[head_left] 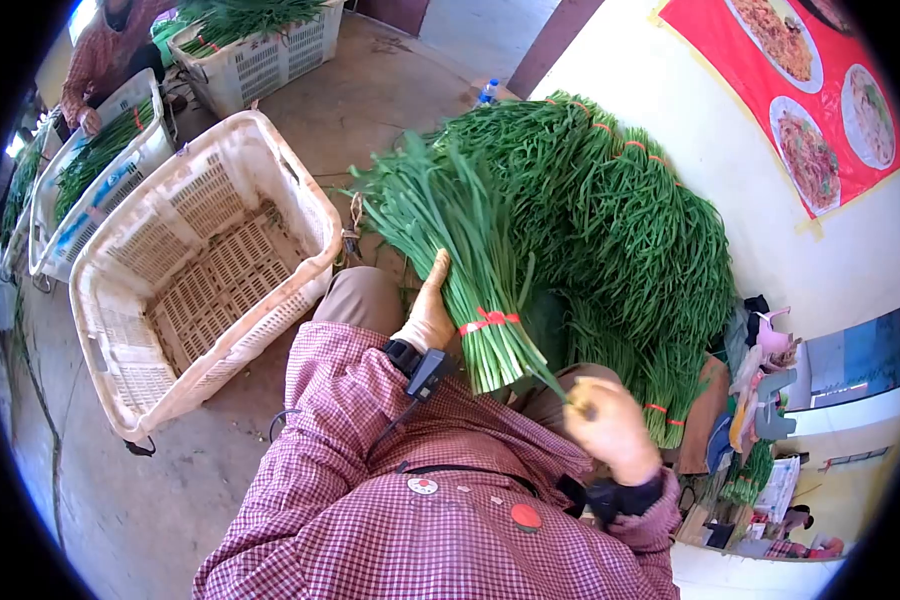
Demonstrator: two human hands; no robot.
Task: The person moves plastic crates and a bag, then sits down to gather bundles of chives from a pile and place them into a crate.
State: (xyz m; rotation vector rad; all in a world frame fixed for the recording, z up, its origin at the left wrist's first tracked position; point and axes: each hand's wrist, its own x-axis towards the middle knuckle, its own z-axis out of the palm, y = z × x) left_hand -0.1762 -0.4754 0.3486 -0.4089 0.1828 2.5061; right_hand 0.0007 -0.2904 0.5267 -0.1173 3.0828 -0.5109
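A thick bunch of green garlic chives [448, 232] leans over my lap, its cut stalk ends toward me and a red band [490, 321] around it near those ends. My left hand [430, 313], in a pale glove, is shut on the bunch from its left side, thumb pointing up along the leaves. To the right of the stalk ends, my right hand [610, 422] is closed and somewhat blurred. A single green strand [545, 378] runs from the bunch's lower edge to its fingertips.
Banded chive bunches [610, 215] are heaped against the white wall on the right. At my left stands a dirty white plastic crate [240, 335]. Beyond it are crates of chives [260, 80] and another person's hand [90, 122]. A water bottle [487, 92] stands behind the heap.
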